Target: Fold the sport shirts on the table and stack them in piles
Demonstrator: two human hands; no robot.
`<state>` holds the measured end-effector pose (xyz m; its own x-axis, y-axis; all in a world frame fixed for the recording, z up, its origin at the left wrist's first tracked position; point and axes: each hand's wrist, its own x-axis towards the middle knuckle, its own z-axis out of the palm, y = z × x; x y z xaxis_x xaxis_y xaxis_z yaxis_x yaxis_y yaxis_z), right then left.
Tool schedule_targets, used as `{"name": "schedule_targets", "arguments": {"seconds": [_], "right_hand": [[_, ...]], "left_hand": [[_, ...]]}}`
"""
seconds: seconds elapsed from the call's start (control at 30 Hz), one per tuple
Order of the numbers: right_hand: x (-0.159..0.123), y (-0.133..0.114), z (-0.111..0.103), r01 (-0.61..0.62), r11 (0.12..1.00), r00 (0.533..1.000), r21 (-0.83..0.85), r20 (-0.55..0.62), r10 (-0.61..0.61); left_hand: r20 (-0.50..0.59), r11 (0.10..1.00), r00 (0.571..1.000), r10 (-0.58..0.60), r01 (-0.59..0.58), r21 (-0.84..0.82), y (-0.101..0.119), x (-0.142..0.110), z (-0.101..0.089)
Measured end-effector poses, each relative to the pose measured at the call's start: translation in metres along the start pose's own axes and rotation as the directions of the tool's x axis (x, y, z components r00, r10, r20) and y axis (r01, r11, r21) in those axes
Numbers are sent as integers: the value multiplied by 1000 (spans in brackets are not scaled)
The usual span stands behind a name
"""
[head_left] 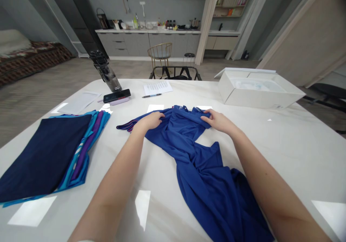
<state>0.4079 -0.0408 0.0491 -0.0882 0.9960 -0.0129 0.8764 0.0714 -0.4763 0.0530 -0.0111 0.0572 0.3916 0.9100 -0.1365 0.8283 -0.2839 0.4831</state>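
Note:
A royal-blue shirt (189,155) lies crumpled and twisted across the white table, its lower part running toward me at the bottom right. Its collar end is at the far side, and a sleeve edge with thin red and white stripes sticks out to the left. My left hand (151,121) is closed on the cloth near that striped edge; its fingertips are partly hidden. At the collar end, my right hand (217,121) pinches the fabric between thumb and fingers.
Folded clothes (51,152) in navy, turquoise and purple are stacked at the left. A phone (116,96) on a stand, a clear-bodied device (106,72), a pen (151,95), papers (158,87) and an open white box (254,92) sit along the far side.

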Motion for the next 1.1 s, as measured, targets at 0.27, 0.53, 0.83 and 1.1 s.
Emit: {"name": "schedule_targets", "arguments": {"seconds": [0.27, 0.53, 0.83, 1.1], "right_hand": [[-6, -35, 28, 317, 943, 937, -103, -119, -328], [-16, -62, 22, -121, 828, 966, 547, 257, -29], [-18, -49, -14, -16, 816, 982, 577, 164, -97], [-28, -59, -12, 135, 941, 988, 312, 29, -152]], "left_hand": [[-70, 993, 995, 73, -66, 101, 36, 4, 34], [-86, 953, 987, 138, -156, -258, 83, -7, 46], [-101, 849, 924, 370, -380, -368, 123, -19, 66], [-216, 907, 923, 319, -363, -213, 147, -31, 91]]}}
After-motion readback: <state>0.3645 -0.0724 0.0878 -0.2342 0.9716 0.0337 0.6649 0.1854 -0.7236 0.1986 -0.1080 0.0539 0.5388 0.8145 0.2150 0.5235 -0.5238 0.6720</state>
